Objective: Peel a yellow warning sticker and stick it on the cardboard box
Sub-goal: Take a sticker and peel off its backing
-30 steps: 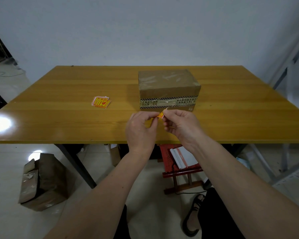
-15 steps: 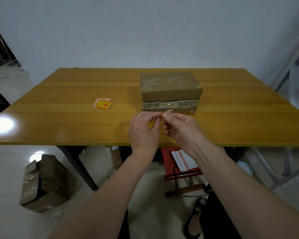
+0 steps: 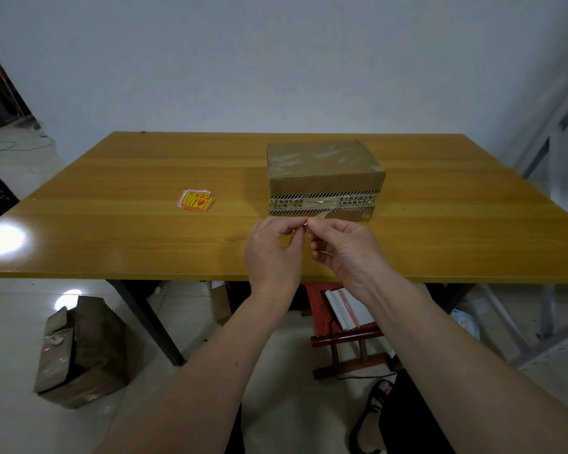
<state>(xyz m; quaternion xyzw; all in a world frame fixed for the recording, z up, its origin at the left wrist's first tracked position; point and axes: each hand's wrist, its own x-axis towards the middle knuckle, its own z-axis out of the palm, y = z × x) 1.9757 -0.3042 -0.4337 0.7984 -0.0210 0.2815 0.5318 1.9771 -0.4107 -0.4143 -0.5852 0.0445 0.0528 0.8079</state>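
Observation:
A taped cardboard box (image 3: 322, 172) with a striped black-and-white tape band stands on the wooden table (image 3: 112, 231), right of centre. Just in front of the box, my left hand (image 3: 273, 253) and my right hand (image 3: 345, 247) meet fingertip to fingertip. Both pinch a small sticker (image 3: 317, 217), seen edge-on as a pale strip with a sliver of orange; most of it is hidden by my fingers. A small pile of yellow-and-red warning stickers (image 3: 195, 200) lies on the table to the left of the box.
A crumpled cardboard box (image 3: 79, 352) sits on the floor at the left. Under the table stands a red stool (image 3: 322, 309) with white papers on it. Metal shelving (image 3: 545, 152) rises at the right. A bright light glare marks the table's left end.
The view has tilted slightly, so the table and box sit lower in frame. The orange face of the sticker seen a second ago is turned edge-on, mostly hidden between my fingertips.

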